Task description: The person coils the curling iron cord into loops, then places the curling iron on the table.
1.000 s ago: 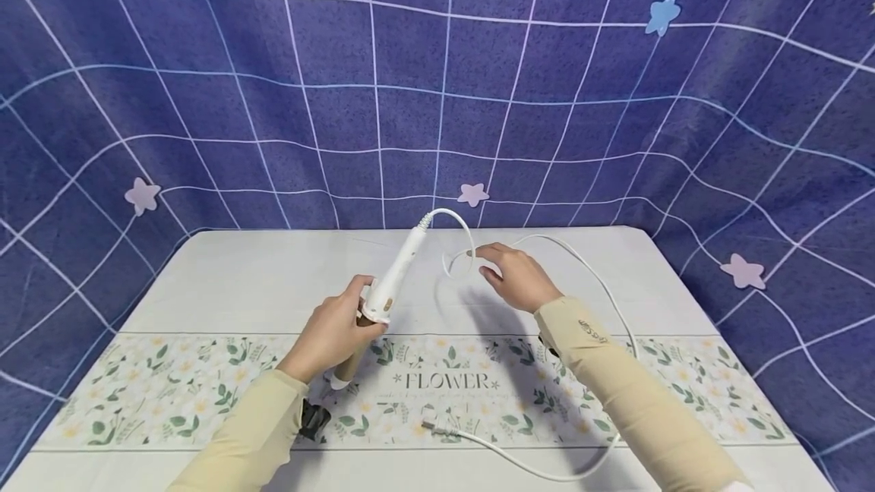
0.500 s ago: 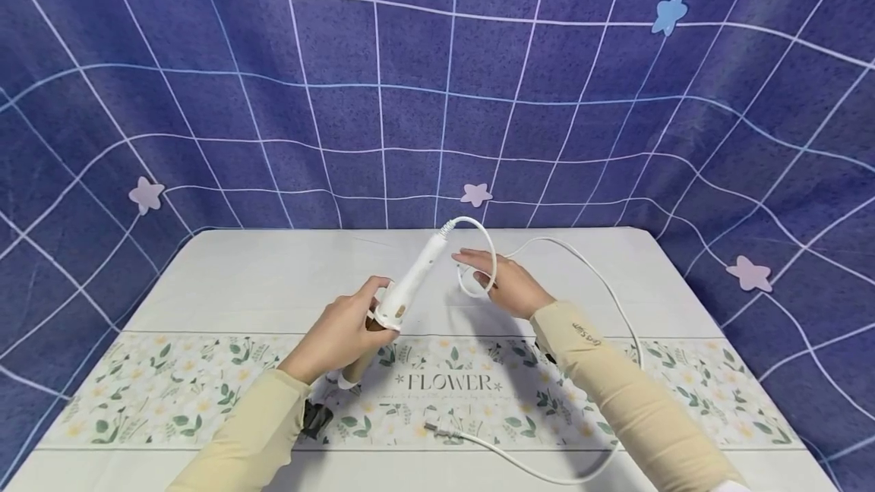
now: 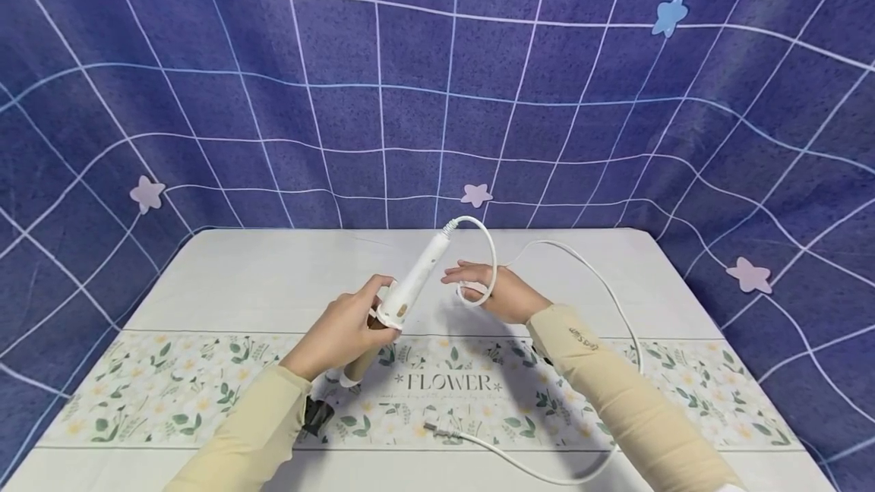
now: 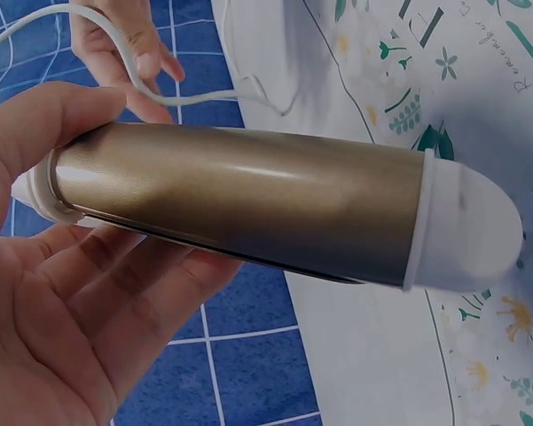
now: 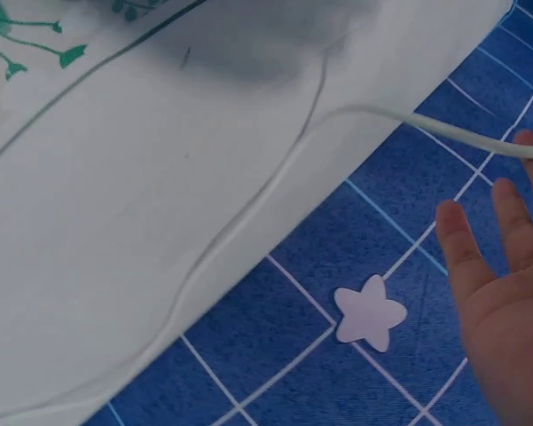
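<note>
Just L of centre, head view: appliance [image 3: 413, 279], white handle up-right w/ brown barrel [image 4: 239, 209] angled down-left, looks lifted off the table [image 3: 260, 279] in my L hand [image 3: 342, 329]. L is grasping it at the collar where handle meets barrel, thumb one side, fingers the other. R hand [image 3: 502, 291], right of centre, unclenched, fingers roughly straight & spread, aimed left; white cord [image 5: 470, 138] loops across them, seems to touch, can't tell re any pinch.

Step in hand, my read: sorting the cord near its handle end, L there to steady the appliance. Cord not wrapped round the handle afaict. Next move prob. calls for R fingers curling round that loop & guiding slack, L holding firm. Rest of cord bows out to frame right, passes R sleeve [image 3: 615, 393], ends at plug [image 3: 443, 429], bottom centre, under FLOWER print [image 3: 447, 383]; might snag on the sleeve imo.

Pose: L arm in from lower left, tilted up-right, wrist near frame middle. R arm in from lower right, slanting up-left, R fingertips near handle's cord end but apart from it.
</note>
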The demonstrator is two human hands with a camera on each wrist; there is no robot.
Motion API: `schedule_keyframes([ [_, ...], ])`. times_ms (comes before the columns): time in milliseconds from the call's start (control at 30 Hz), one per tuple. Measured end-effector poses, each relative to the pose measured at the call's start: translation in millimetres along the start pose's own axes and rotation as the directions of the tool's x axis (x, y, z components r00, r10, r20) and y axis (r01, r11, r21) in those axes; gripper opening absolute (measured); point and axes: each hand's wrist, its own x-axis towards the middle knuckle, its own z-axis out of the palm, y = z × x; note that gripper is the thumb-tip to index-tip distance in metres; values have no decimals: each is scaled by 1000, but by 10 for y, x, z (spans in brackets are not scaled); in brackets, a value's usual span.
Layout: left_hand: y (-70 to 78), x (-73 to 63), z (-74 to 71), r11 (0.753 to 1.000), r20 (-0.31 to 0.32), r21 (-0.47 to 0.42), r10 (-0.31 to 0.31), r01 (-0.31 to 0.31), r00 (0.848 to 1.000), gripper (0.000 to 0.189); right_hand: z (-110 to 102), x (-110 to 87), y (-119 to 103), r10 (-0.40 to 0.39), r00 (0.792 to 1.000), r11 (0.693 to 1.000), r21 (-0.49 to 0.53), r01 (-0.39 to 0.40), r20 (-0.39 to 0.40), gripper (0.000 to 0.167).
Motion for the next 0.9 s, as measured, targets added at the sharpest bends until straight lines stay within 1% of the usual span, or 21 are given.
schedule_keyframes([
  [100,-3,-1,-8,1000,1,0,-3,3,1000,64,-10,-7,-28,46,998,998,-33,-45,32,37],
  [167,-8,-3,-12,1000,3,3,-1,1,1000,65,-19,-10,-41,48,998,997,-62,-46,42,37],
  [233,-14,-7,-15,1000,7,3,-1,1,1000,65,-24,-14,-38,38,998,997,-68,-35,43,36],
  [333,-17,-14,-25,1000,17,-3,3,-3,1000,65,-39,-13,-38,16,1000,997,-77,-14,26,32],
  [400,-11,-19,-35,1000,26,-14,0,1,1000,65,-54,-12,-41,19,1000,996,-84,-18,9,29],
  [533,9,-29,-47,1000,46,-23,-7,8,999,65,-83,-15,-51,51,998,994,-101,-53,-21,26],
  [667,19,-30,-49,1000,77,-11,-8,9,997,66,-114,-22,-63,37,998,990,-131,-43,-46,25],
  [733,14,-29,-47,1000,93,-2,1,-1,996,66,-128,-24,-62,27,998,988,-151,-35,-55,24],
  [800,13,-32,-48,1000,106,12,24,-25,994,65,-138,-26,-56,16,997,982,-185,-29,-72,21],
  [900,8,-41,-52,997,126,39,58,-63,990,64,-155,-26,-46,24,995,978,-206,-44,-94,16],
])
